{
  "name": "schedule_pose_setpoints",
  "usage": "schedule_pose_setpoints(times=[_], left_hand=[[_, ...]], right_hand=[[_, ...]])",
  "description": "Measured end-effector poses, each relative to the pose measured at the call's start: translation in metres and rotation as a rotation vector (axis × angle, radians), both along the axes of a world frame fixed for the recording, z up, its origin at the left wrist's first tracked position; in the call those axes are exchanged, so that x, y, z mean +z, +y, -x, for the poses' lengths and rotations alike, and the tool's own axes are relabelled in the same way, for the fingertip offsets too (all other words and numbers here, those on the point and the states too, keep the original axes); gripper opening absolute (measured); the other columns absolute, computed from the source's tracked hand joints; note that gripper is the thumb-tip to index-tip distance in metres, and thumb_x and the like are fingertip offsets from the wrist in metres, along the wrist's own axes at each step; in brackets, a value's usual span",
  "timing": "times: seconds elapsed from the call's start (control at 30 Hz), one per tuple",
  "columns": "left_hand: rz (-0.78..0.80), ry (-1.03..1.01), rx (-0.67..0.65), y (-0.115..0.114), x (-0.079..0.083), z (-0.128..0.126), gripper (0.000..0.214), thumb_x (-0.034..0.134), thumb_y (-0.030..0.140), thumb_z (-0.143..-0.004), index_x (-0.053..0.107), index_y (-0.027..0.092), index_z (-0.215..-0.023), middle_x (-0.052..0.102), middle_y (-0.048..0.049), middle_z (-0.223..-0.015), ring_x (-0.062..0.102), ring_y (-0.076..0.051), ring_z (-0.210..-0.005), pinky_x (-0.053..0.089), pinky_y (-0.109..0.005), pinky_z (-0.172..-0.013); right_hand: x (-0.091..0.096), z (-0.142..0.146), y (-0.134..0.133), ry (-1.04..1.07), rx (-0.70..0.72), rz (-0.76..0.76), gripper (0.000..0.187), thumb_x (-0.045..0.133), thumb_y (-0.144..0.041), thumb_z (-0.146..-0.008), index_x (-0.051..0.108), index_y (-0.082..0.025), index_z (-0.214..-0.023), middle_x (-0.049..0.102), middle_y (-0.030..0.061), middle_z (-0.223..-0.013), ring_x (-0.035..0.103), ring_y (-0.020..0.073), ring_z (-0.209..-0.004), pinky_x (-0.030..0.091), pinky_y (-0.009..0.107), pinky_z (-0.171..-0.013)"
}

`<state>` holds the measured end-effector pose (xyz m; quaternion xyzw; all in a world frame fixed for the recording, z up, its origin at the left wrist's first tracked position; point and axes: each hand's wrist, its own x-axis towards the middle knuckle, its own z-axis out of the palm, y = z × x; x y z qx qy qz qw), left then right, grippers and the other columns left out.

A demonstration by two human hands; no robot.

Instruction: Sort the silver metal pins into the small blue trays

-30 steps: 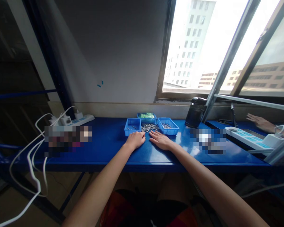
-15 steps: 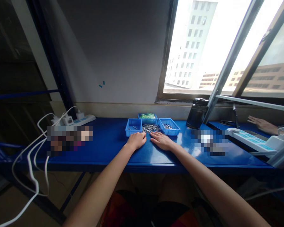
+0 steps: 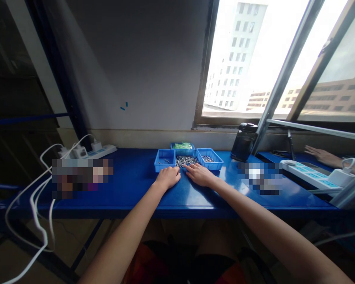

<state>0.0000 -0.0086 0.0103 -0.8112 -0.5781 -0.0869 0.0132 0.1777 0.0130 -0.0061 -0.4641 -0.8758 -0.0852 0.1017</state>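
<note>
A pile of small slim metal pieces, screw-like [image 3: 187, 160], lies on the blue table between small blue trays. My left hand [image 3: 168, 177] rests at the pile's near left edge, its fingers curled in; whatever they hold, if anything, is hidden. My right hand [image 3: 199, 174] is palm down with fingers stretched out, the fingertips touching the near edge of the pile. A few metal pieces lie in the left blue tray [image 3: 165, 167], and more are in the right blue tray [image 3: 214, 165]. Behind the pile, a third blue tray [image 3: 182, 151] holds green packets [image 3: 182, 146].
A dark jug-like container [image 3: 244, 142] stands at the back right. Power strips lie at left [image 3: 102, 151] and right [image 3: 309, 174], with white cables [image 3: 35, 213] hanging off the left side. Another person's hand [image 3: 321, 155] shows at far right. Blurred patches hide items on both sides.
My right fingers have shifted slightly inward at the pile's near edge. My left hand remains curled in about the same place. The whole view has moved a little.
</note>
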Motion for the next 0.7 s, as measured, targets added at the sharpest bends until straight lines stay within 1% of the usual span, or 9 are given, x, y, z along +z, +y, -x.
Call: schedule_pose_setpoints(times=[0.13, 0.3, 0.37, 0.53, 0.7], left_hand=[[0.006, -0.002, 0.000, -0.0010, 0.0009, -0.0004, 0.027, 0.036, 0.038, -0.083, 0.056, 0.021, -0.092, 0.064, -0.0086, -0.090, 0.060, -0.022, -0.084, 0.043, -0.031, -0.072], [-0.009, -0.006, -0.020, 0.0000, -0.0007, 0.0006, 0.027, 0.036, 0.038, -0.083, 0.055, 0.021, -0.092, 0.064, -0.0088, -0.089, 0.060, -0.022, -0.083, 0.043, -0.030, -0.071], [-0.024, -0.005, -0.033, 0.0009, -0.0015, 0.0012, 0.027, 0.036, 0.038, -0.083, 0.055, 0.021, -0.091, 0.064, -0.0086, -0.087, 0.060, -0.023, -0.081, 0.043, -0.030, -0.068], [-0.026, -0.004, -0.037, 0.0022, -0.0023, 0.0012, 0.027, 0.037, 0.038, -0.083, 0.055, 0.021, -0.090, 0.064, -0.0083, -0.086, 0.060, -0.023, -0.080, 0.043, -0.030, -0.068], [-0.010, 0.009, -0.021, 0.0018, -0.0007, 0.0005, 0.027, 0.036, 0.039, -0.083, 0.055, 0.020, -0.090, 0.064, -0.0086, -0.087, 0.060, -0.022, -0.081, 0.043, -0.030, -0.069]], right_hand=[[0.0028, 0.0063, -0.0008, 0.011, -0.057, -0.010, 0.044, 0.029, -0.037, -0.087, 0.040, -0.023, -0.128, 0.052, 0.0092, -0.115, 0.049, 0.0222, -0.099, 0.034, 0.035, -0.090], [0.0008, 0.0086, -0.0048, 0.056, -0.080, -0.024, 0.039, 0.029, -0.036, -0.088, 0.049, -0.020, -0.118, 0.055, 0.0095, -0.107, 0.050, 0.0209, -0.097, 0.035, 0.032, -0.090], [-0.0001, 0.0074, -0.0054, 0.069, -0.099, -0.029, 0.038, 0.030, -0.035, -0.088, 0.049, -0.019, -0.117, 0.056, 0.0097, -0.104, 0.050, 0.0208, -0.097, 0.036, 0.031, -0.088], [-0.0026, 0.0041, -0.0023, 0.080, -0.090, -0.029, 0.046, 0.031, -0.035, -0.087, 0.036, -0.018, -0.130, 0.054, 0.0104, -0.109, 0.048, 0.0209, -0.101, 0.032, 0.032, -0.092], [-0.0038, 0.0044, 0.0013, 0.075, -0.105, -0.031, 0.045, 0.030, -0.038, -0.087, 0.042, -0.020, -0.126, 0.052, 0.0099, -0.112, 0.046, 0.0210, -0.102, 0.031, 0.032, -0.092]])
